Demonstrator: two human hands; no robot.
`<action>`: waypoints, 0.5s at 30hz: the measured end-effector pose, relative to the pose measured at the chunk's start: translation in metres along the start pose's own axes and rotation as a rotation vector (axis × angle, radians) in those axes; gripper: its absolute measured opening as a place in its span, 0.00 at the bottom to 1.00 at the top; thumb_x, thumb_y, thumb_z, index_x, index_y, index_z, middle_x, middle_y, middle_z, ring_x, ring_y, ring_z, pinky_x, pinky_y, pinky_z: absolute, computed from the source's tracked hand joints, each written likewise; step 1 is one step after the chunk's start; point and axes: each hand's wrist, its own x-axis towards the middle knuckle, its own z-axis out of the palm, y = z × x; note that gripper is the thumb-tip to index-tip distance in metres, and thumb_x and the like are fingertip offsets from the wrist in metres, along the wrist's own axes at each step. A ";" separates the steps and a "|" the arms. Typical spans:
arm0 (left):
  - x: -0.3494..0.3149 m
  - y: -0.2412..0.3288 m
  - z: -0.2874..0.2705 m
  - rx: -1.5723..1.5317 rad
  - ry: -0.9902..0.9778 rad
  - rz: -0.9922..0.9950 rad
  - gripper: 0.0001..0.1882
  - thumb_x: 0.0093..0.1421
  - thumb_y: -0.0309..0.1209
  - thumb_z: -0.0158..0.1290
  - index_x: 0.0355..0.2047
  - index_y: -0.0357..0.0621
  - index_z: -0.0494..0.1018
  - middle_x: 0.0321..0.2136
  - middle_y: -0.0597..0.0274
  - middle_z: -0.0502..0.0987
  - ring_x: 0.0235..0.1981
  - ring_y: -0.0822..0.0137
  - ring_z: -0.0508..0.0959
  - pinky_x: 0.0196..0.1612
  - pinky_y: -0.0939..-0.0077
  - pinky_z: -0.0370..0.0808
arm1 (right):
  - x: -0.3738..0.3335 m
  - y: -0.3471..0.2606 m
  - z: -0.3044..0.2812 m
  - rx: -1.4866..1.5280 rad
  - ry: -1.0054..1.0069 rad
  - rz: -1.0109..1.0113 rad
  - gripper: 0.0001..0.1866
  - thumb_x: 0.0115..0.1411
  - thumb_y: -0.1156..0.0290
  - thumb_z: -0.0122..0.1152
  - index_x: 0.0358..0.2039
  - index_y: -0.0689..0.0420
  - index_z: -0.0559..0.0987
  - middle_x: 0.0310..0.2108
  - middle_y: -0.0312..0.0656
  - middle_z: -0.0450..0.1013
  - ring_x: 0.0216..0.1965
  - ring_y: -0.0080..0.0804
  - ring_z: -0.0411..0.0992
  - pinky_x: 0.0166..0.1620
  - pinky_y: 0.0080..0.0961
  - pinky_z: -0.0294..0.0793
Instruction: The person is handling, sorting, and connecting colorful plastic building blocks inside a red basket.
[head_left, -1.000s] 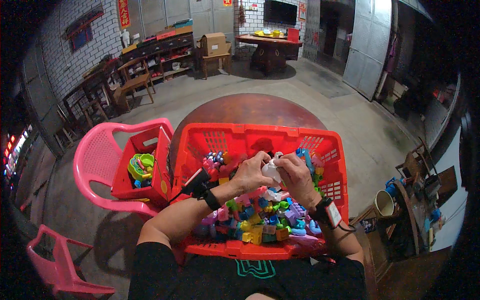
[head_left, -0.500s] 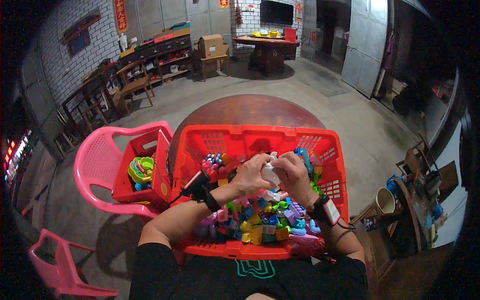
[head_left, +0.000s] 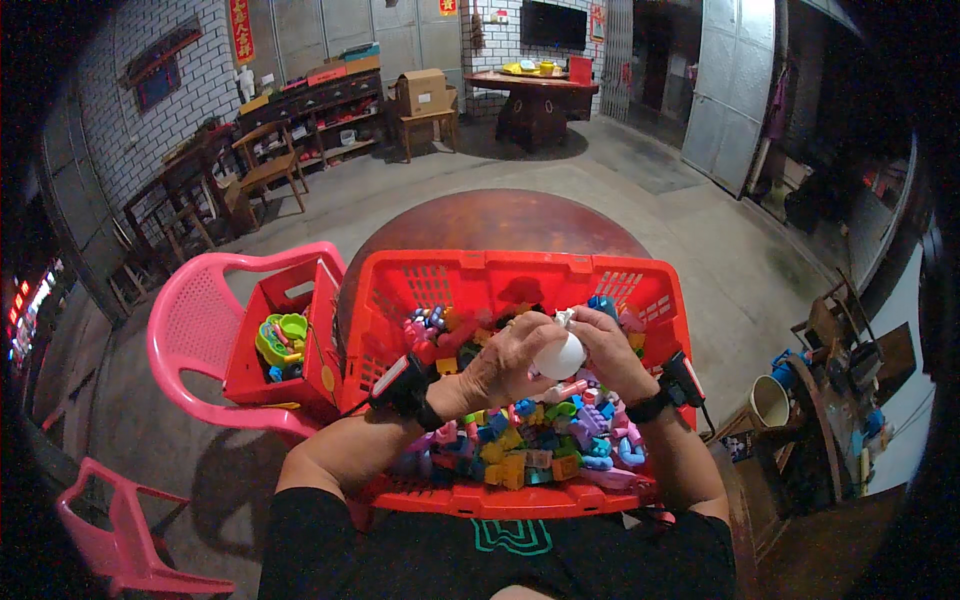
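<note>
Both hands are closed on a white, smooth, rounded plastic toy piece (head_left: 562,358) with a small jagged top; its exact kind is not clear. My left hand (head_left: 508,362) grips it from the left, and my right hand (head_left: 612,352) has its fingers at the upper right side. They hold it above a large red plastic basket (head_left: 470,262). Many coloured toy blocks (head_left: 530,440) fill the basket below, yellow, blue, green, purple and pink. Some fingertips are hidden behind the white piece.
The basket rests on a round brown wooden table (head_left: 500,212). To the left, a pink plastic chair (head_left: 200,300) bears a red box (head_left: 318,352) with a green toy (head_left: 284,338). Another pink chair (head_left: 120,530) is nearer. At right stands a white bucket (head_left: 769,400).
The white piece has been turned, so its smooth, rounded face shows more now. Both wrists have rotated, and my right hand has shifted slightly right and down.
</note>
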 end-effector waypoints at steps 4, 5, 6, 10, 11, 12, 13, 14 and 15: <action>0.004 0.006 -0.003 -0.001 0.045 0.018 0.35 0.37 0.28 0.65 0.47 0.46 0.63 0.41 0.51 0.69 0.42 0.52 0.73 0.44 0.65 0.73 | 0.001 0.003 0.000 0.133 -0.047 0.106 0.09 0.61 0.66 0.48 0.36 0.57 0.73 0.29 0.32 0.71 0.29 0.18 0.70 0.30 0.16 0.68; 0.005 0.005 -0.003 -0.002 0.045 0.018 0.35 0.37 0.28 0.65 0.47 0.46 0.63 0.41 0.51 0.69 0.42 0.52 0.73 0.44 0.65 0.73 | 0.001 0.004 -0.002 0.133 -0.047 0.106 0.09 0.61 0.66 0.48 0.36 0.57 0.73 0.29 0.32 0.71 0.29 0.18 0.70 0.30 0.16 0.68; 0.005 0.005 -0.005 -0.047 0.020 -0.015 0.35 0.36 0.28 0.65 0.47 0.45 0.64 0.41 0.51 0.69 0.43 0.54 0.73 0.44 0.66 0.73 | 0.001 0.005 -0.005 0.102 -0.058 0.127 0.09 0.61 0.66 0.49 0.36 0.57 0.73 0.29 0.32 0.71 0.29 0.18 0.70 0.30 0.17 0.68; 0.006 0.004 -0.007 -0.276 -0.030 -0.270 0.33 0.36 0.28 0.64 0.46 0.43 0.66 0.42 0.55 0.71 0.44 0.62 0.74 0.45 0.70 0.73 | -0.002 -0.001 -0.006 -0.001 -0.057 0.104 0.12 0.59 0.66 0.50 0.39 0.59 0.73 0.32 0.35 0.71 0.32 0.20 0.70 0.33 0.17 0.70; 0.005 0.001 -0.007 -0.275 -0.027 -0.270 0.33 0.36 0.28 0.64 0.46 0.43 0.66 0.42 0.55 0.71 0.44 0.62 0.74 0.45 0.70 0.73 | -0.004 -0.007 -0.006 -0.003 -0.059 0.104 0.12 0.59 0.66 0.50 0.39 0.59 0.73 0.32 0.35 0.71 0.32 0.20 0.70 0.33 0.17 0.70; 0.005 -0.003 -0.007 -0.318 -0.022 -0.293 0.33 0.37 0.28 0.64 0.46 0.42 0.66 0.41 0.57 0.72 0.43 0.65 0.74 0.46 0.71 0.73 | -0.008 -0.014 -0.005 -0.100 -0.068 0.077 0.14 0.58 0.66 0.51 0.42 0.60 0.72 0.34 0.36 0.71 0.34 0.21 0.70 0.35 0.18 0.70; 0.005 -0.006 -0.008 -0.362 -0.016 -0.317 0.32 0.37 0.27 0.64 0.46 0.41 0.66 0.40 0.59 0.72 0.43 0.68 0.74 0.46 0.73 0.72 | -0.009 -0.018 -0.006 -0.197 -0.077 0.050 0.16 0.57 0.67 0.51 0.44 0.62 0.72 0.36 0.37 0.71 0.35 0.22 0.70 0.36 0.18 0.70; 0.005 -0.008 -0.008 -0.361 -0.013 -0.318 0.32 0.37 0.27 0.64 0.46 0.41 0.66 0.40 0.59 0.72 0.43 0.68 0.74 0.46 0.73 0.72 | -0.008 -0.019 -0.009 -0.198 -0.080 0.051 0.16 0.57 0.67 0.51 0.44 0.62 0.72 0.36 0.37 0.71 0.35 0.22 0.70 0.36 0.18 0.70; 0.007 -0.008 -0.010 -0.346 -0.038 -0.348 0.32 0.38 0.27 0.64 0.46 0.41 0.66 0.40 0.60 0.72 0.43 0.69 0.74 0.46 0.74 0.72 | -0.007 -0.019 -0.014 -0.098 -0.131 0.072 0.18 0.56 0.72 0.50 0.47 0.63 0.70 0.37 0.40 0.72 0.36 0.24 0.72 0.35 0.19 0.73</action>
